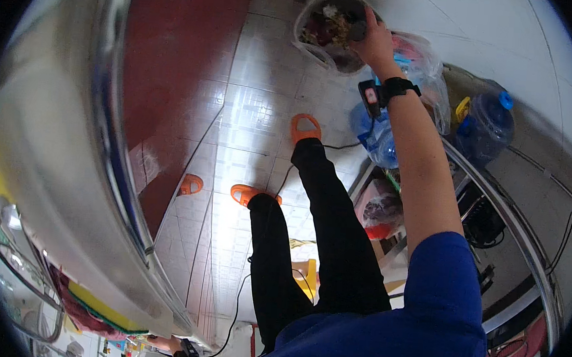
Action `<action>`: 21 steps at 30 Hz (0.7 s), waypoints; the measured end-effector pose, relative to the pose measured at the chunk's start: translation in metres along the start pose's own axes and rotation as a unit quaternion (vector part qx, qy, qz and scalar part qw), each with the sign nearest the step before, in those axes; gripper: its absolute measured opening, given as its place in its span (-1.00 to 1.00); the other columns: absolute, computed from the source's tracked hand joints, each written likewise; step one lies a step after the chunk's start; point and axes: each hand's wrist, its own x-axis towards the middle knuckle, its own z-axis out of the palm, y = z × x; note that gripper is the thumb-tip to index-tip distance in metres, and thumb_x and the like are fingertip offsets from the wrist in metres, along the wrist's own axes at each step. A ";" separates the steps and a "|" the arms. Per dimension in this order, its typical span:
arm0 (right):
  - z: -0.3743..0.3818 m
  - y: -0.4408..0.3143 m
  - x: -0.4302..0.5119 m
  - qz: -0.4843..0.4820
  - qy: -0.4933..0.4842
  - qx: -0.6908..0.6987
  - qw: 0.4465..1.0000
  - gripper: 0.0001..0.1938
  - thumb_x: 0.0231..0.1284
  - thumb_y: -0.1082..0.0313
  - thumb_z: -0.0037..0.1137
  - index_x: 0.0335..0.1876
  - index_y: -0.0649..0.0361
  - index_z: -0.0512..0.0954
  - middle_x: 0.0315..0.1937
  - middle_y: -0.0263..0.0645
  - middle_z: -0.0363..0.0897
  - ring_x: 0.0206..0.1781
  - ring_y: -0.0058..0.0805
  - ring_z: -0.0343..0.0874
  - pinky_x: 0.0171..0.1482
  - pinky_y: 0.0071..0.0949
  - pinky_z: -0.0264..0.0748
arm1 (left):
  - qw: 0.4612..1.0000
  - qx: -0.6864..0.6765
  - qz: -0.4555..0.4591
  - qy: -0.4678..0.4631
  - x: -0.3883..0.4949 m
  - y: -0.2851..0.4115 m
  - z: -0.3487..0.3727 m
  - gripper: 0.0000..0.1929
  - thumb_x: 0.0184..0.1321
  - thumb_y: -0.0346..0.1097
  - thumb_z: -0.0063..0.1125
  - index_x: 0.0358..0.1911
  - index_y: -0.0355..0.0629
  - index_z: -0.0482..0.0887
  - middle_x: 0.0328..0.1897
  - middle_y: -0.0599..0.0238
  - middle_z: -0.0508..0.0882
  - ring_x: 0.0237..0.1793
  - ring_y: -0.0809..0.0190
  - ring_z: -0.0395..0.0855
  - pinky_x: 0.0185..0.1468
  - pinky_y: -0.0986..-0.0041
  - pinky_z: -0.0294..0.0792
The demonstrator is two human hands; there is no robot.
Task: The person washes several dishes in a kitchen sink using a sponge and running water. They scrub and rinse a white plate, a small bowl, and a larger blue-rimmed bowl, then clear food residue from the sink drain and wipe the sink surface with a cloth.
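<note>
My right hand (374,43) is stretched over a trash bin (301,35) with a clear plastic liner, its fingers at a small dark round object (357,31) above the waste. Whether the fingers grip that object is hard to tell. Food scraps and crumpled waste (329,27) lie inside the bin. At the lower left edge of the view, my left hand (162,342) is at the end of the counter edge, small and partly hidden, beside a folded cloth and a yellow-green sponge-like item (105,310). Each wrist wears a black strap with a small device.
Beside the bin are a plastic bag (425,74) of items and blue water jugs (486,123). A metal rack (507,209) stands at the right. A metal-edged counter (68,163) and dark red cabinet doors (176,46) run along the left. A cable (237,299) hangs by my legs.
</note>
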 end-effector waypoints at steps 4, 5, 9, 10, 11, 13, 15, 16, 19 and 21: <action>-0.011 0.013 0.004 -0.029 -0.039 0.254 0.966 0.06 -0.11 0.29 0.55 0.60 -0.11 0.14 0.11 0.10 0.54 0.26 0.21 0.48 0.27 0.01 0.52 | 0.999 0.027 -0.024 0.002 0.008 0.015 0.002 -0.49 0.36 -0.35 0.17 0.37 -0.17 0.39 0.31 0.15 0.59 0.04 0.07 0.61 0.19 0.17 0.44; -0.016 0.009 0.004 -0.029 -0.046 0.356 0.933 0.06 -0.13 0.30 0.55 0.60 -0.10 0.15 0.08 0.10 0.53 0.25 0.20 0.48 0.26 0.01 0.52 | 0.989 0.125 -0.002 -0.085 0.007 0.020 -0.001 -0.36 0.38 -0.32 0.16 0.51 -0.15 0.26 0.52 0.15 0.43 0.30 0.05 0.52 0.38 0.22 0.34; -0.031 -0.025 -0.034 -0.082 -0.060 -0.045 0.994 0.13 -0.16 0.43 0.54 0.63 -0.08 0.08 0.27 0.04 0.40 0.33 0.12 0.46 0.36 -0.10 0.45 | 0.992 0.063 0.104 -0.027 -0.001 0.017 0.003 -0.27 0.37 -0.39 0.18 0.57 -0.11 0.14 0.65 0.15 0.19 0.50 0.01 0.28 0.51 0.18 0.23; -0.041 -0.036 -0.047 -0.081 -0.026 0.049 0.995 0.15 -0.17 0.46 0.54 0.64 -0.08 0.05 0.30 0.01 0.37 0.35 0.07 0.45 0.38 -0.13 0.42 | 0.990 0.055 0.130 -0.032 0.002 0.011 0.003 -0.25 0.37 -0.41 0.19 0.59 -0.10 0.11 0.68 0.16 0.13 0.54 0.00 0.23 0.54 0.16 0.20; -0.055 -0.046 -0.067 -0.076 0.006 0.141 0.987 0.18 -0.18 0.49 0.53 0.65 -0.09 0.02 0.34 -0.01 0.33 0.36 0.02 0.44 0.41 -0.17 0.39 | 0.977 0.059 0.201 -0.047 0.005 0.002 0.000 -0.22 0.37 -0.43 0.19 0.61 -0.09 0.08 0.71 0.16 0.07 0.59 -0.01 0.17 0.58 0.15 0.17; -0.095 -0.073 -0.113 -0.109 -0.006 0.257 0.960 0.22 -0.19 0.52 0.53 0.67 -0.09 -0.04 0.35 -0.06 0.32 0.40 -0.09 0.41 0.46 -0.20 0.32 | 0.953 0.147 0.265 0.023 0.026 -0.018 0.002 -0.26 0.36 -0.28 0.27 0.56 -0.10 0.19 0.57 0.00 0.31 0.39 -0.12 0.47 0.39 0.12 0.42; -0.138 -0.113 -0.165 -0.120 -0.034 0.388 0.913 0.24 -0.19 0.52 0.53 0.68 -0.10 -0.07 0.36 -0.09 0.32 0.44 -0.17 0.38 0.49 -0.21 0.27 | 0.956 0.254 0.146 0.001 0.050 -0.039 0.002 -0.28 0.34 -0.11 0.32 0.49 -0.18 0.32 0.42 -0.10 0.53 0.26 -0.17 0.60 0.29 0.12 0.50; -0.159 -0.134 -0.194 -0.112 -0.058 0.457 0.880 0.24 -0.18 0.52 0.53 0.68 -0.10 -0.08 0.36 -0.09 0.32 0.45 -0.19 0.36 0.50 -0.20 0.26 | 0.964 0.197 0.175 -0.030 0.057 -0.050 0.003 -0.30 0.34 -0.07 0.32 0.44 -0.23 0.35 0.37 -0.11 0.57 0.23 -0.17 0.62 0.28 0.13 0.49; -0.223 -0.203 -0.282 -0.144 -0.099 0.517 0.838 0.25 -0.17 0.50 0.54 0.68 -0.04 -0.10 0.37 -0.10 0.34 0.47 -0.23 0.34 0.50 -0.20 0.25 | 0.979 0.069 0.187 -0.031 0.065 -0.075 0.020 -0.35 0.35 -0.02 0.31 0.33 -0.34 0.43 0.25 -0.10 0.64 0.11 -0.11 0.66 0.20 0.15 0.51; -0.256 -0.252 -0.337 -0.182 -0.117 0.517 0.828 0.24 -0.16 0.49 0.55 0.68 0.01 -0.10 0.38 -0.10 0.35 0.47 -0.24 0.35 0.50 -0.20 0.25 | 0.976 -0.084 0.177 -0.093 0.064 -0.077 0.032 -0.43 0.36 -0.11 0.32 0.28 -0.33 0.44 0.19 0.01 0.66 0.09 0.02 0.65 0.19 0.20 0.50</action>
